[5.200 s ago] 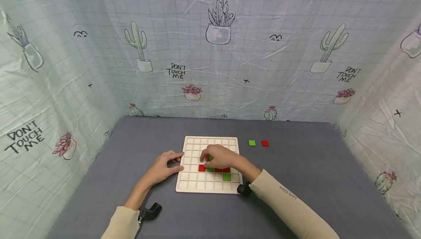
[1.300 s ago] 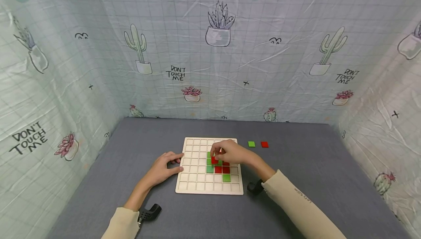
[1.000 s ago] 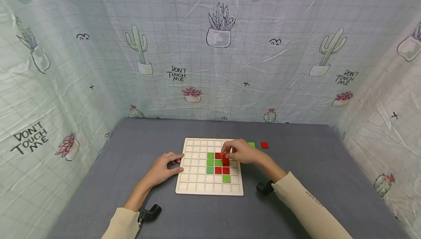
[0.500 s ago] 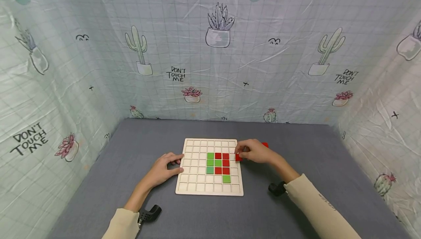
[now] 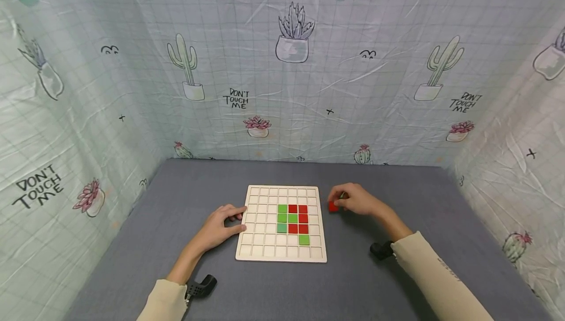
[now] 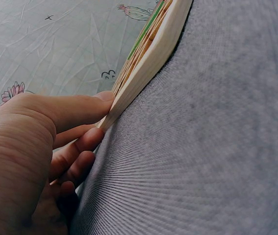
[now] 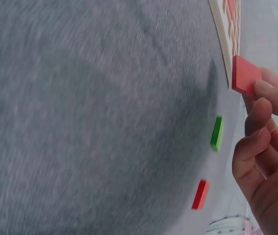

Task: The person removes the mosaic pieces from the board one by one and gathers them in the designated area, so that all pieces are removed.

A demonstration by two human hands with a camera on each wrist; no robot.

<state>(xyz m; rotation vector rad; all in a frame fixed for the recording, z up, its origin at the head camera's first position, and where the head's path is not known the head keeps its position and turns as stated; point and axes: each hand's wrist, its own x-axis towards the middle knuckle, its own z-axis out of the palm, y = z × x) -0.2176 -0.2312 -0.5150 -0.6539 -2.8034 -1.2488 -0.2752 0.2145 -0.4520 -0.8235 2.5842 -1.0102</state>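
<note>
A pale wooden grid board (image 5: 260,248) lies on the grey table, with several red and green square tiles set in its cells. My left hand (image 5: 216,225) rests at the board's left edge, thumb and index finger apart and touching the rim. In the left wrist view the thumb (image 6: 82,108) lies against the wooden side (image 6: 146,68). Right of the board, my right hand (image 5: 358,199) pinches a red square tile (image 5: 333,206) between thumb and fingertips. The right wrist view shows this red tile (image 7: 246,77) held above the table.
A loose green tile (image 7: 217,133) and a loose red tile (image 7: 201,195) lie on the table below the right hand, mostly hidden by it in the head view. Patterned cloth (image 5: 293,90) walls the table at the back and sides.
My right hand lifted the red tile from the board's left-middle cell and carried it rightward, off past the board's right edge. The left hand and the board stay put.
</note>
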